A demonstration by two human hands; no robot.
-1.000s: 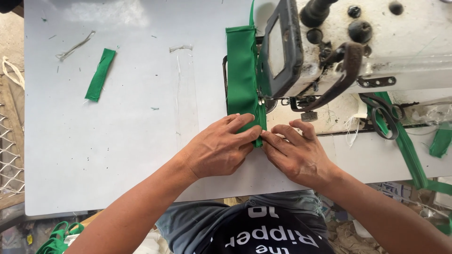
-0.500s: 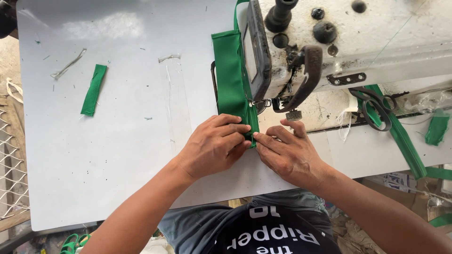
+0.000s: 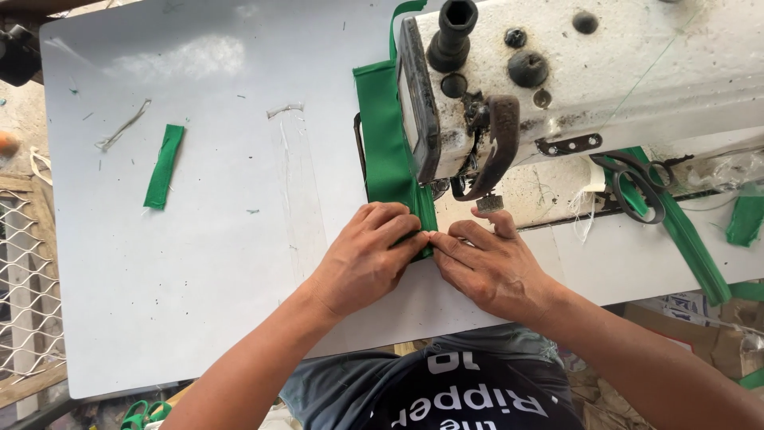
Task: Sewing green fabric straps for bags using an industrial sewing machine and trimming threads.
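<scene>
A white worktable (image 3: 199,263) glares in daylight, with wire mesh (image 3: 24,279) and cardboard boxes (image 3: 692,318) below.

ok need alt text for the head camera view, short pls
Seen from above, a person's left hand and right hand press a folded green fabric strip flat on a white table, feeding it under a worn white sewing machine. Scissors lie to the right.
</scene>
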